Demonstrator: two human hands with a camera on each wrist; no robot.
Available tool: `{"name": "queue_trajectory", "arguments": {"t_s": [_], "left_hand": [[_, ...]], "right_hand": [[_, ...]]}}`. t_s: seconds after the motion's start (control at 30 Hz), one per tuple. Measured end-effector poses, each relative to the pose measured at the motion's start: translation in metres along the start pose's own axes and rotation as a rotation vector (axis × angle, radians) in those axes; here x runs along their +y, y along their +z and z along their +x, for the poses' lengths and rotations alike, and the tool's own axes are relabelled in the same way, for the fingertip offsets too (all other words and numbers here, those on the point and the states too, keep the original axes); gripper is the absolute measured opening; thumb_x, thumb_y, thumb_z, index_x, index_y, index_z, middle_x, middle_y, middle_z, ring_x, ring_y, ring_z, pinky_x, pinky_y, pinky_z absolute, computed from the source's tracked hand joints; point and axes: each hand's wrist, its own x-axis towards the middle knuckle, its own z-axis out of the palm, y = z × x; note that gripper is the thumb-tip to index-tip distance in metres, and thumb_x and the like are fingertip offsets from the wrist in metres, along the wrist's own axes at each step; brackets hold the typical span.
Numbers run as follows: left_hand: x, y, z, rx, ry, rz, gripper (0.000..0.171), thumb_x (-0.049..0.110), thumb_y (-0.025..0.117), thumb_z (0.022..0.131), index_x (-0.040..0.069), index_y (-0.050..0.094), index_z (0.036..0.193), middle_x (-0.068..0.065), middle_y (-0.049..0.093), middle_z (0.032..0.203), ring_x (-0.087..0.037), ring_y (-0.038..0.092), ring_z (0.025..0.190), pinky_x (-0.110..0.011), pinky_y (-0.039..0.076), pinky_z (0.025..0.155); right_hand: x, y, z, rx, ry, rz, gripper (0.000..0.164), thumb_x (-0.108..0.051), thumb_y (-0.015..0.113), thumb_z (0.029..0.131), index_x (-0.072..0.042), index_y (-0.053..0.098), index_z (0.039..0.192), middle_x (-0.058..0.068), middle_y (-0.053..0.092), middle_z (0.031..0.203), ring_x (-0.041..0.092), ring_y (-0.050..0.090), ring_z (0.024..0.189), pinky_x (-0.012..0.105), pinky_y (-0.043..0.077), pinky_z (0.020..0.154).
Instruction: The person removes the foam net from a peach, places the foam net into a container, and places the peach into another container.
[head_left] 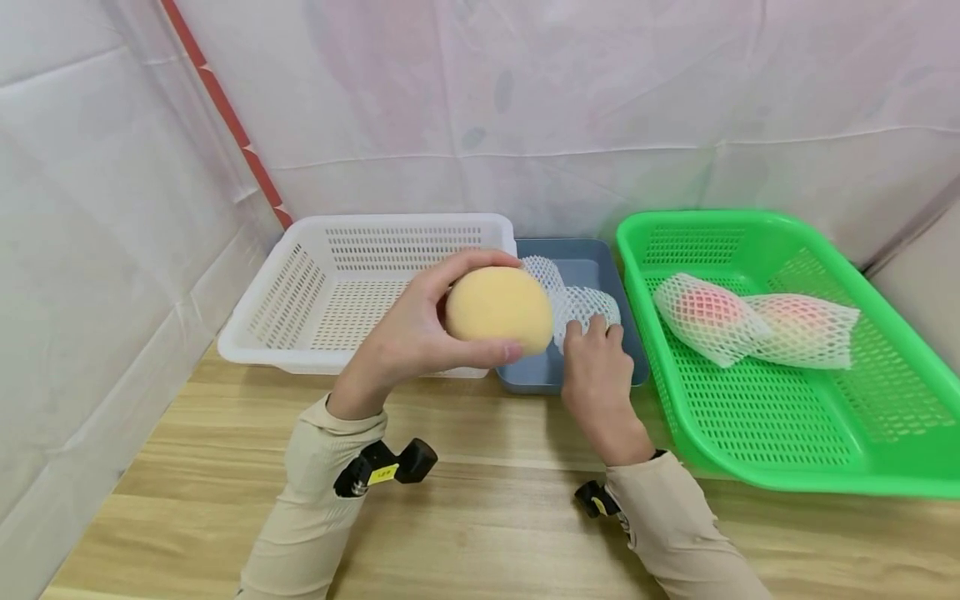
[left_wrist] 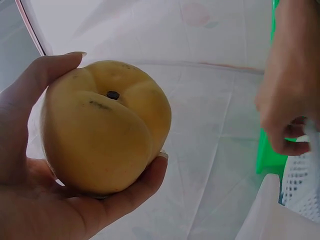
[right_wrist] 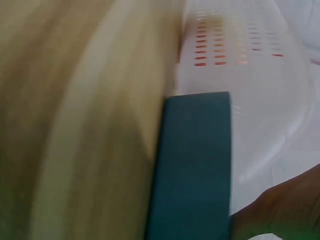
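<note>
Green basket (head_left: 757,425), blue tray (head_left: 577,268) beside it. Left hand (head_left: 427,321) cupped full; right hand (head_left: 600,379) curled, pinching or not I can't tell. Yellow fruit (head_left: 501,308) sits in my left, near the tray: gently there! Foam net (head_left: 583,302) touches my right; I'd catch one edge.
</note>
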Motion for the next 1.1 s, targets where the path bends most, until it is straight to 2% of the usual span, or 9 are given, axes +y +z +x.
{"name": "queue_trajectory", "arguments": {"t_s": [0.13, 0.23, 0.33, 0.5, 0.63, 0.83, 1.0, 1.1], "left_hand": [[0.0, 0.0, 0.0, -0.019, 0.002, 0.038, 0.064, 0.011, 0.085, 0.067, 0.016, 0.059, 0.125, 0.002, 0.061, 0.119, -0.019, 0.058, 0.103, -0.04, 0.055, 0.079], [0.001, 0.0, 0.0, -0.021, -0.013, 0.046, 0.064, 0.012, 0.086, 0.067, 0.017, 0.059, 0.126, 0.003, 0.06, 0.119, -0.018, 0.058, 0.103, -0.04, 0.055, 0.079], [0.001, -0.001, -0.001, -0.016, -0.029, 0.045, 0.065, 0.012, 0.086, 0.067, 0.018, 0.059, 0.126, 0.004, 0.06, 0.12, -0.018, 0.058, 0.103, -0.04, 0.055, 0.079], [0.001, -0.001, -0.001, -0.016, -0.029, 0.036, 0.065, 0.012, 0.086, 0.067, 0.017, 0.059, 0.126, 0.003, 0.06, 0.12, -0.018, 0.058, 0.103, -0.04, 0.054, 0.08], [0.001, -0.002, -0.001, -0.014, -0.033, 0.03, 0.065, 0.012, 0.086, 0.067, 0.016, 0.059, 0.127, 0.002, 0.06, 0.12, -0.019, 0.058, 0.103, -0.041, 0.054, 0.08], [0.001, -0.002, 0.0, -0.01, -0.05, 0.047, 0.065, 0.013, 0.086, 0.067, 0.019, 0.059, 0.126, 0.002, 0.06, 0.12, -0.019, 0.059, 0.102, -0.039, 0.054, 0.079], [0.0, -0.002, 0.0, -0.006, -0.052, 0.055, 0.064, 0.014, 0.086, 0.067, 0.019, 0.059, 0.125, 0.002, 0.06, 0.12, -0.019, 0.059, 0.102, -0.04, 0.054, 0.08], [0.0, -0.003, 0.0, 0.0, -0.052, 0.056, 0.064, 0.013, 0.086, 0.067, 0.018, 0.06, 0.125, 0.002, 0.06, 0.12, -0.019, 0.059, 0.102, -0.04, 0.054, 0.08]], "right_hand": [[0.002, 0.003, -0.001, -0.072, -0.037, -0.004, 0.013, 0.01, 0.065, 0.076, 0.004, 0.053, 0.076, 0.024, 0.05, 0.085, 0.045, 0.051, 0.085, 0.053, 0.052, 0.054], [0.001, 0.002, -0.001, -0.101, -0.055, -0.016, 0.011, 0.007, 0.067, 0.075, 0.003, 0.057, 0.073, 0.021, 0.053, 0.079, 0.043, 0.054, 0.081, 0.053, 0.051, 0.058], [0.0, -0.003, 0.001, -0.102, -0.061, -0.029, 0.008, 0.003, 0.066, 0.076, 0.002, 0.059, 0.072, 0.018, 0.055, 0.073, 0.042, 0.057, 0.074, 0.052, 0.051, 0.056], [-0.002, -0.014, 0.007, -0.025, -0.035, 0.013, 0.012, 0.003, 0.057, 0.079, 0.0, 0.055, 0.067, 0.016, 0.054, 0.067, 0.04, 0.058, 0.063, 0.051, 0.048, 0.045], [0.001, -0.02, 0.009, 0.055, -0.014, 0.081, 0.012, 0.003, 0.054, 0.079, -0.002, 0.057, 0.068, 0.016, 0.057, 0.067, 0.038, 0.059, 0.06, 0.05, 0.046, 0.044], [0.005, -0.026, 0.012, 0.198, -0.027, 0.172, 0.013, -0.004, 0.055, 0.084, -0.003, 0.068, 0.087, 0.012, 0.066, 0.075, 0.033, 0.061, 0.062, 0.05, 0.046, 0.046], [0.004, -0.025, 0.014, 0.254, -0.07, 0.175, 0.01, -0.009, 0.059, 0.086, -0.004, 0.067, 0.087, 0.009, 0.067, 0.073, 0.03, 0.06, 0.059, 0.045, 0.044, 0.042], [0.002, -0.023, 0.015, 0.293, -0.087, 0.176, 0.014, -0.015, 0.059, 0.089, -0.004, 0.067, 0.086, 0.009, 0.066, 0.07, 0.029, 0.059, 0.055, 0.044, 0.043, 0.041]]}}
